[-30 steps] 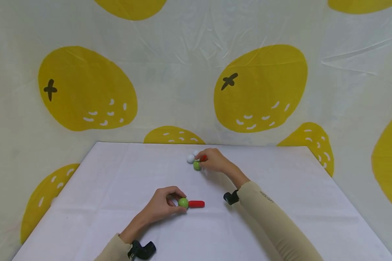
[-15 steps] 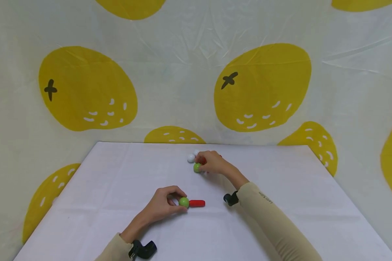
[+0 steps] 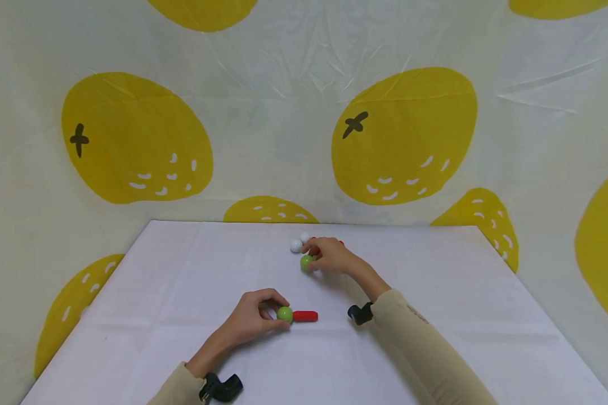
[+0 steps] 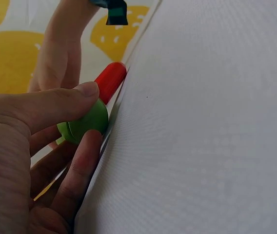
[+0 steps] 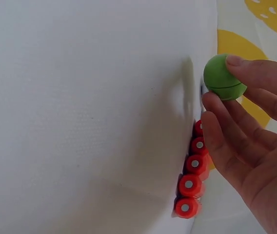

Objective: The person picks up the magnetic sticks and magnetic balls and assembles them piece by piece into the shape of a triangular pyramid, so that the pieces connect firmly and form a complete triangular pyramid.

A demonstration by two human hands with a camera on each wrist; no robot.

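Near the middle of the table, my left hand [image 3: 250, 318] pinches a green ball [image 3: 285, 314] between thumb and fingers. A short red rod [image 3: 305, 316] extends to the right from that ball, its near end against it. Farther back, my right hand [image 3: 331, 257] pinches another green ball [image 3: 306, 262]; the right wrist view shows this ball [image 5: 224, 78] between thumb tip and fingers, with a thin seam around it. In that view several red rods [image 5: 195, 164] with grey round end faces lie in a row beside the fingers. The head view mostly hides them behind the right hand.
Two white balls [image 3: 296, 246] rest close together just left of the right hand. The white-covered table [image 3: 208, 264] ends at a back edge close behind them. Beyond it hangs a pale cloth [image 3: 273, 124] printed with large yellow fruit.
My right hand has drawn its green ball slightly toward me, away from the white balls, uncovering bits of the red rods behind. The left hand, its ball and rod have stayed in place.
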